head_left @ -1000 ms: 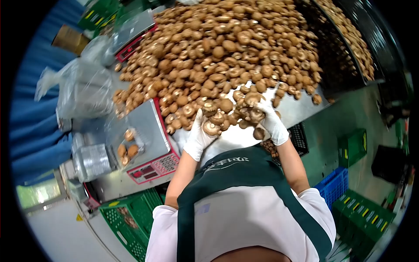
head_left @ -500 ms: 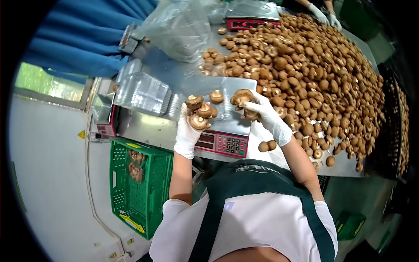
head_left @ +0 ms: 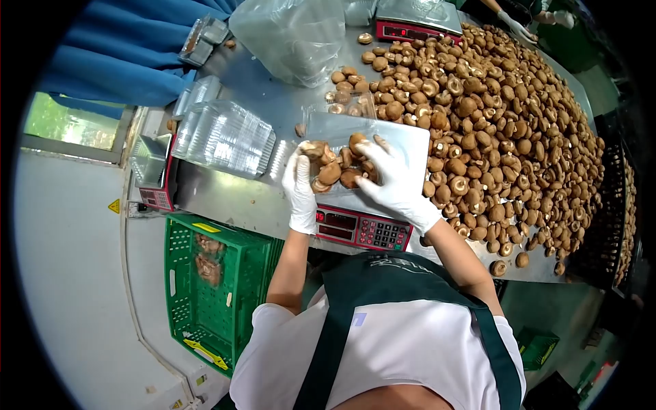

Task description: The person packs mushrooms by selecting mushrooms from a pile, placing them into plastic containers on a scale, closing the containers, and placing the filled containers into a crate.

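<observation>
A cluster of brown shiitake mushrooms (head_left: 329, 173) sits in what looks like a clear plastic tray on the metal platform (head_left: 412, 147) of a red electronic scale (head_left: 362, 230). My left hand (head_left: 299, 195), in a white glove, is against the left side of the cluster, its fingers stretched along the mushrooms. From the right, my gloved right hand (head_left: 396, 188) reaches over the cluster with fingers spread, the fingertips touching mushrooms. The tray's edges are partly hidden by my hands and the mushrooms.
A large heap of shiitake (head_left: 506, 137) covers the table's right side. Stacked clear trays (head_left: 229, 140) and a plastic bag (head_left: 290, 41) lie left. A green crate (head_left: 236, 301) stands below. A second scale (head_left: 417, 31) and a co-worker's gloved hand (head_left: 516, 27) are at the back.
The mushrooms my hands held above the scale are now down in the cluster on it. My right hand has moved left and its fingers have spread. The view has shifted slightly.
</observation>
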{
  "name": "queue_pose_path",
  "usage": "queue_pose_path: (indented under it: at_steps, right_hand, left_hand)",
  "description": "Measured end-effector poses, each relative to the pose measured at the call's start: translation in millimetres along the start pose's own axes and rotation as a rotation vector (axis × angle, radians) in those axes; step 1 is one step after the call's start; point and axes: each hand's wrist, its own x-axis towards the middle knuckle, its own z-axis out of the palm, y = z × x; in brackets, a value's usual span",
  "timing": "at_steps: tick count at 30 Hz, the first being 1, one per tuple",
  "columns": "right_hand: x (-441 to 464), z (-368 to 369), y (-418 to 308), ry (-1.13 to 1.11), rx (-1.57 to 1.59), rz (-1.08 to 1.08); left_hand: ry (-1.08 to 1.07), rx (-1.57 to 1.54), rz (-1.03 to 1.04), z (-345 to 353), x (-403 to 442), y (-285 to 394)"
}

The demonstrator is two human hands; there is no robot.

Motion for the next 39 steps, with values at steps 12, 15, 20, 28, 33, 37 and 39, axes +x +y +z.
queue_pose_path:
  at_steps: [12,15,20,28,33,37,39]
  right_hand:
    - [-58.4,-78.1,-5.2,-0.012,0.836,0.853]
    - [-104.2,-127.0,7.6,0.307,0.48,0.987]
    - [-273.6,-224.8,79.6,0.628,-0.302,1.118]
    - [-351.5,-248.6,59.8,0.498,-0.89,1.419]
    - [-311.9,-217.0,81.6,0.611,-0.621,1.133]
    - [-262.7,-192.4,89.2,0.456,-0.551,0.97]
    - [-237.3,-183.0,87.8,0.354,-0.461,1.028]
  left_hand:
    - [-0.528,0.582,0.534,34.0,-7.7,31.4]
    - [-0.316,0.515,0.355,2.7,32.5,19.7]
    - [-0.34,0.839,0.404,-28.8,63.1,2.2]
    - [-0.434,0.893,0.398,14.1,17.3,-17.7]
    - [-0.399,0.703,0.407,27.9,2.4,-19.9]
    - [-0.313,0.644,0.336,26.3,1.5,-9.5]
    - [-0.321,0.598,0.293,25.1,2.8,1.6]
